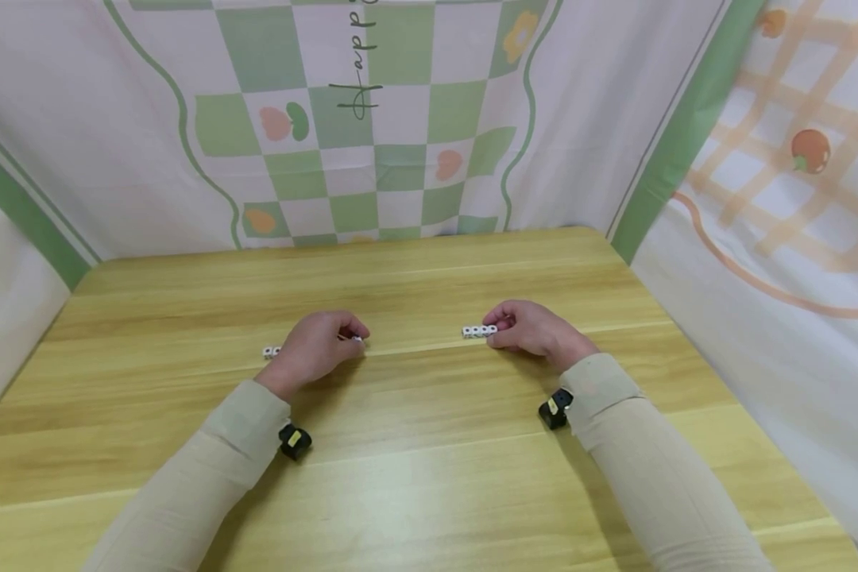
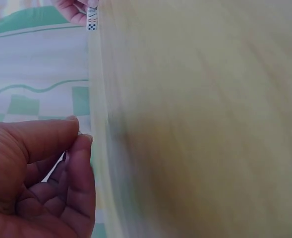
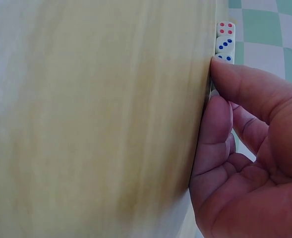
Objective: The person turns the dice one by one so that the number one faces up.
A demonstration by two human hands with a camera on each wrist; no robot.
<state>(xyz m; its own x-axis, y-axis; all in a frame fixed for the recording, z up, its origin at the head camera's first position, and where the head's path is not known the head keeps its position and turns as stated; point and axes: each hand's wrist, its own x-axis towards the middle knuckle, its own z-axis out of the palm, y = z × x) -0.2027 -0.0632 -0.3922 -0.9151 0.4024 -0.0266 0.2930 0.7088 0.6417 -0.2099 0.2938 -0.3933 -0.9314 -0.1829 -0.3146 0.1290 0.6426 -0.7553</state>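
Observation:
In the head view, my left hand [image 1: 314,347] pinches a small white die [image 1: 357,339] between thumb and forefinger; the fingers cover most of it. Behind that hand's wrist side, white dice [image 1: 268,352] lie on the table, partly hidden by the hand. My right hand [image 1: 534,327] holds the right end of a short row of white dice [image 1: 477,331] between thumb and fingers. The dice stand side by side on the table. In the right wrist view, red pips show on the end die [image 3: 225,28] and blue pips on the die beside it [image 3: 225,44].
The wooden table [image 1: 415,500] spreads beneath both hands. A green-and-white checked curtain [image 1: 400,48] hangs at its far edge, with more patterned cloth [image 1: 772,199] along the right side. Black wrist cameras hang by the left sleeve [image 1: 243,433] and the right sleeve [image 1: 608,397].

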